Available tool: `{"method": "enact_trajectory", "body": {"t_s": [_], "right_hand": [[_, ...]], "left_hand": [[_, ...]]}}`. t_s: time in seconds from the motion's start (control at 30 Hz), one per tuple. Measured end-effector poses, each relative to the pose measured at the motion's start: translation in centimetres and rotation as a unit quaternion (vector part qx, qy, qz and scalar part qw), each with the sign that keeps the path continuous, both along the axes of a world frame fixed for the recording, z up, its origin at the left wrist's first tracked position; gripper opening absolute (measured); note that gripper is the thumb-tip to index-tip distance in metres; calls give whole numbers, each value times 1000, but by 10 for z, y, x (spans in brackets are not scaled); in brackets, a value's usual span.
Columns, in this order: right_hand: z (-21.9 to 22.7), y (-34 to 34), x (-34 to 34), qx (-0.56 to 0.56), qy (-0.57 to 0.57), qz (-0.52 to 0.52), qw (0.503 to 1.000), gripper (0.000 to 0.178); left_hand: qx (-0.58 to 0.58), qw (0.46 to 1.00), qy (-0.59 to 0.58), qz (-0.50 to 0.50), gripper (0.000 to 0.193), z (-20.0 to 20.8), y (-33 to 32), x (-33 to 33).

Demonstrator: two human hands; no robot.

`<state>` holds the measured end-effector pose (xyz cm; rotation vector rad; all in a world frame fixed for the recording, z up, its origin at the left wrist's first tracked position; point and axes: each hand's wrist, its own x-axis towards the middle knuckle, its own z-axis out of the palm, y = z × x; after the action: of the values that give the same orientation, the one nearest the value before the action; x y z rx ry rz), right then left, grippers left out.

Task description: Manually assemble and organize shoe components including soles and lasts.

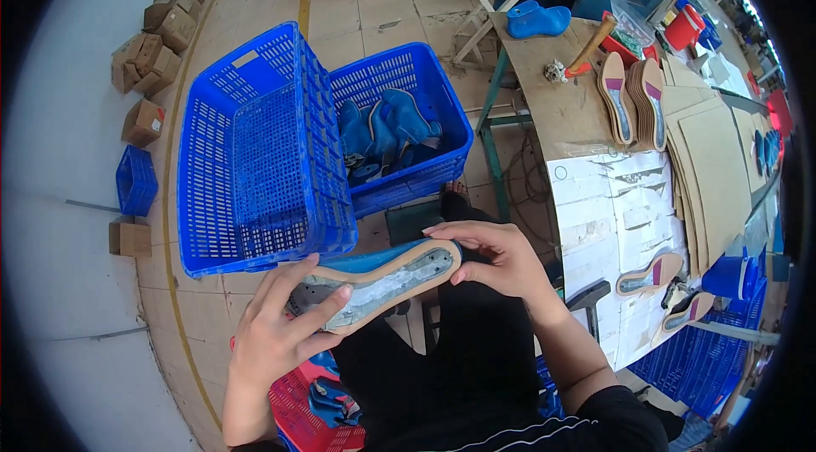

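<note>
Between my two hands is a blue shoe last, held with its sole facing up. A tan-edged insole with a grey middle strip lies against that sole. My left hand grips the wider end at the left, fingers over the sole. At the narrower right end, my right hand pinches the edge with thumb and fingers. More blue lasts are heaped in a blue crate beyond my hands.
A tilted blue crate stands at left. On the workbench at right are stacked insoles, a blue last, a wooden-handled tool, a hammer and two loose insoles. A red basket sits below my left arm.
</note>
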<state>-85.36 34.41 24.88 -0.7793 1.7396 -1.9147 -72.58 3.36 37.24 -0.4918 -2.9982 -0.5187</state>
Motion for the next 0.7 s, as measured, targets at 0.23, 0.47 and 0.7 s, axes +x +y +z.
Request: {"method": "enact_trajectory", "body": {"t_s": [0.23,0.47,0.7], "right_hand": [[-28,-10,0,-147,-176,26,973,44],[-11,29,41,-134,-177,-263,939,33],[-68,194,179,612,142,-401,667,57]], "left_hand": [[48,999,-14,19,67,12,6,0],[44,994,-84,45,62,23,3,12],[12,998,-56,35,66,20,16,26]]}}
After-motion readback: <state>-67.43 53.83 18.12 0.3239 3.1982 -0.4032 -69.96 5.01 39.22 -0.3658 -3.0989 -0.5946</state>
